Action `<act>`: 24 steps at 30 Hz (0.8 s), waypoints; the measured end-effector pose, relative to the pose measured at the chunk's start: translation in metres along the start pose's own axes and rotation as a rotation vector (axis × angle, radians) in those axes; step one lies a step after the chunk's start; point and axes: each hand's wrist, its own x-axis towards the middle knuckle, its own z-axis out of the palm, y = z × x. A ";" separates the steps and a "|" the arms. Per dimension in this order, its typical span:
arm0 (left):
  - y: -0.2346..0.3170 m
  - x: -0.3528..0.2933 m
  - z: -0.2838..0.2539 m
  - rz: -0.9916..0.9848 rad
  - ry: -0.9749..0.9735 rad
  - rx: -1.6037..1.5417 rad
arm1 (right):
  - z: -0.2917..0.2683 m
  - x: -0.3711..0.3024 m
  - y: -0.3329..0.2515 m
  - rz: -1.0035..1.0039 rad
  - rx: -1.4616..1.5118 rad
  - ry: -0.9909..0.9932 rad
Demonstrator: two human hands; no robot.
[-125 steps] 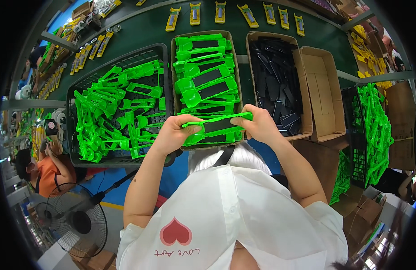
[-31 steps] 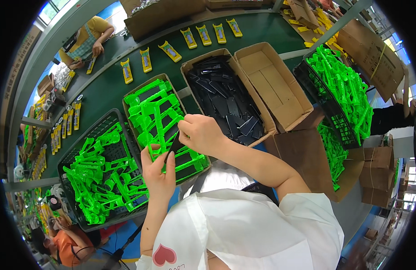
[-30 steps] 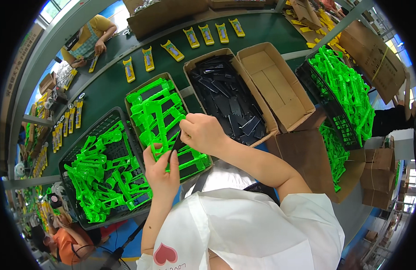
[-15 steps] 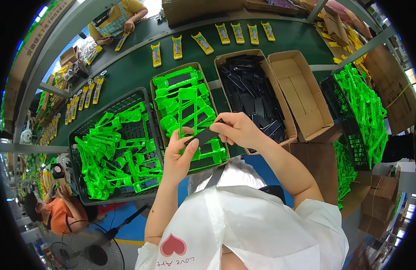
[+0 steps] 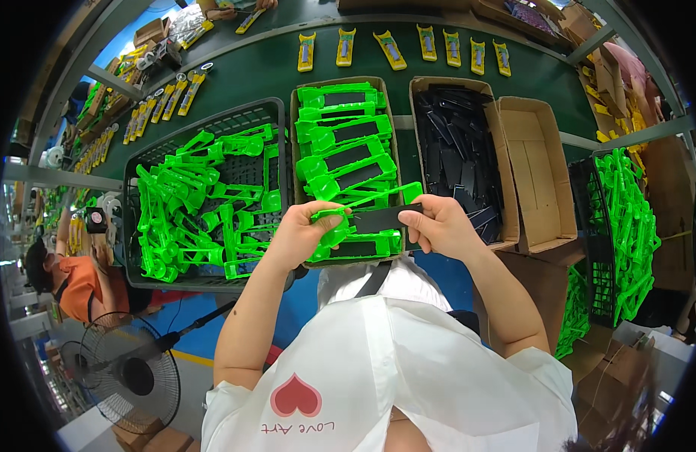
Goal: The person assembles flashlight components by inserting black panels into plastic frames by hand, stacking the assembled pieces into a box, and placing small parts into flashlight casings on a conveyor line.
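The left hand (image 5: 302,237) pinches a green frame (image 5: 363,202) above the middle box (image 5: 293,151); the right hand (image 5: 438,226) pinches a black insert (image 5: 382,219) against it. Fitting seems under way; next likely needs pressing the insert home squarely.

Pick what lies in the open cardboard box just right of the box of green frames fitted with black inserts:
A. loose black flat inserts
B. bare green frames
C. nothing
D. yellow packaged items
A. The cardboard box is filled with loose black inserts, beside the box of fitted green frames; the right hand holds one such black insert.
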 end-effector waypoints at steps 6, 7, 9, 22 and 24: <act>-0.003 -0.001 -0.003 -0.073 -0.084 -0.026 | 0.010 0.002 -0.001 0.023 -0.135 0.053; -0.005 0.000 -0.004 -0.076 -0.084 -0.014 | 0.012 0.002 -0.002 0.046 -0.193 0.076; -0.007 0.000 -0.004 -0.079 -0.087 -0.001 | 0.016 0.003 -0.001 0.058 -0.205 0.073; -0.019 0.006 -0.003 -0.042 -0.079 -0.044 | 0.014 0.017 0.015 -0.094 -1.118 0.432; -0.020 0.006 -0.004 -0.015 -0.105 -0.028 | 0.007 0.017 0.017 -0.239 -0.745 0.372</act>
